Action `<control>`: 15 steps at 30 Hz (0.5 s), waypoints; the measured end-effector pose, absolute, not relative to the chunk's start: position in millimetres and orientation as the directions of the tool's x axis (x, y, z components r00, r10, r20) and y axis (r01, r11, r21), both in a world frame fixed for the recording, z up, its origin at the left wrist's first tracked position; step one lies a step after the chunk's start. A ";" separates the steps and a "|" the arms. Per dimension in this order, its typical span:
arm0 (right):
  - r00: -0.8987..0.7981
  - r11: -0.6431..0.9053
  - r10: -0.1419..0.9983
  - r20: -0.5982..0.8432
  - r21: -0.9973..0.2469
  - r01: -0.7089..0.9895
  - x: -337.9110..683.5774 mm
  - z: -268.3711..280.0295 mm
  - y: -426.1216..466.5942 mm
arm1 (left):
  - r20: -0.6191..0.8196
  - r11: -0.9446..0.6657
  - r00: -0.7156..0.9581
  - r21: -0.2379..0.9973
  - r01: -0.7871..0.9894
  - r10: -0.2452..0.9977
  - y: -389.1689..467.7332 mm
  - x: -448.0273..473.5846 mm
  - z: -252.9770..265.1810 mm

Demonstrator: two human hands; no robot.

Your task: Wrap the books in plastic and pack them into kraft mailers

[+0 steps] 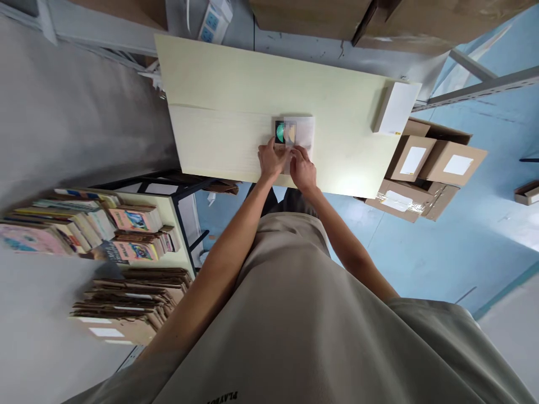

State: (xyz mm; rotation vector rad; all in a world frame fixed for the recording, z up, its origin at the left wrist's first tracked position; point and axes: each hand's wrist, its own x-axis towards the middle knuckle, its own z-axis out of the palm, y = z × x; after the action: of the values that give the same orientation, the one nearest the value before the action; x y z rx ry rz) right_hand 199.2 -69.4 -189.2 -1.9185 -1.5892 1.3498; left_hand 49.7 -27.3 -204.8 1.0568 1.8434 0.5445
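A small dark picture card with green and yellow shapes lies on a white sheet near the table's front edge. Part of its print is blurred. My left hand grips the card's lower left corner, its thumb along the side. Close beside it, my right hand has its fingers pinched together at the lower edge of the sheet. The fingers cover the bottom of both card and sheet, so whether the sheet is paper or a sleeve cannot be made out.
Pale table with a white box at its right end. A power strip and large cartons stand beyond. Open cartons sit right on the floor. Books and flattened cardboard fill a rack at left.
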 end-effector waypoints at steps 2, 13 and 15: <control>-0.088 -0.297 0.902 -0.423 -0.755 0.584 216.8 -190.1 -66.1 | -0.521 0.590 -0.283 0.658 0.468 0.805 -33.6 54.9 -205.8; 0.186 -0.459 0.878 -0.440 -0.671 0.582 280.0 -258.5 31.3 | -0.514 0.583 -0.276 0.723 0.371 0.812 -40.8 59.3 -203.8; 0.193 -0.494 0.852 -0.487 -0.626 0.604 274.2 -261.8 41.8 | -0.507 0.587 -0.297 0.719 0.371 0.809 -43.1 58.8 -203.4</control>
State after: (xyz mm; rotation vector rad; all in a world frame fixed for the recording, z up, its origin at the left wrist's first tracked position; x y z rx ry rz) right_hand 274.2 41.8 -261.8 -2.1775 -1.3804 1.1957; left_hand 58.8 -43.1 -203.4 0.9491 1.8973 0.5993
